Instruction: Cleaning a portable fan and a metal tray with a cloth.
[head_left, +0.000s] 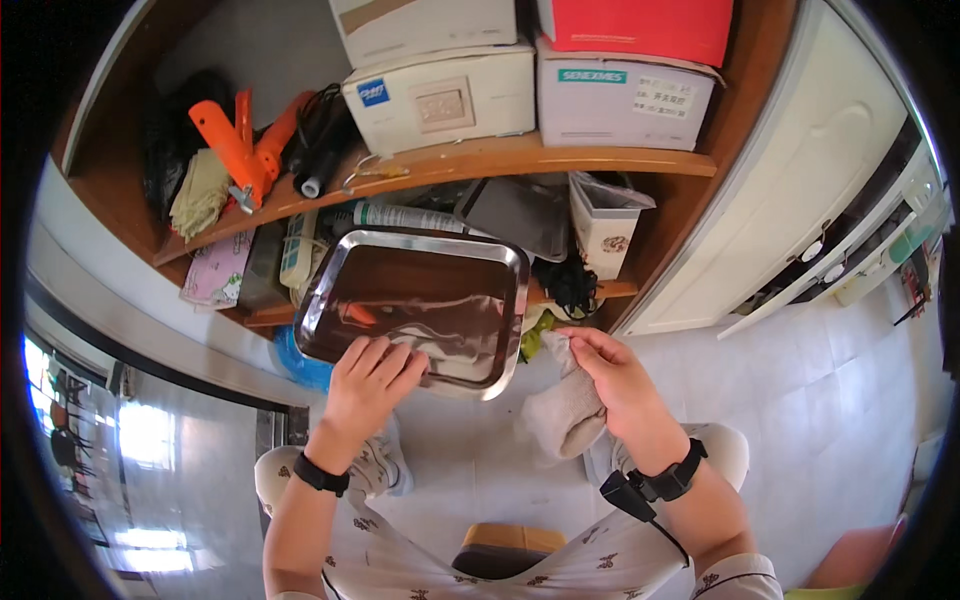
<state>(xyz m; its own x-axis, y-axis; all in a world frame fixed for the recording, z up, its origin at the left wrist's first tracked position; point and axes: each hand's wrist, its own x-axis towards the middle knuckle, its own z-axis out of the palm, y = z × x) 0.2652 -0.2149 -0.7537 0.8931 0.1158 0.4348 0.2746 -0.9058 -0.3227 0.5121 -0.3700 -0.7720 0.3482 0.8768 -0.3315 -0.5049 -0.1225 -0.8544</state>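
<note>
A shiny rectangular metal tray (409, 371) is held up in front of the shelves, its inner face reflecting the surroundings. My left hand (377, 375) grips its near edge, fingers over the rim. To the right of the tray, my right hand (611, 367) pinches the upper end of a beige cloth (562, 416), which hangs down in a soft fold above the floor. The cloth and the tray are apart.
A wooden shelf (622, 160) carries cardboard boxes (450, 105), an orange tool (236, 150) and a folded cloth (200, 193). Below are a dark tray (517, 214), a white bin (607, 232), black cords (570, 289) and a blue plastic item (300, 360). A white cabinet door (780, 187) stands right.
</note>
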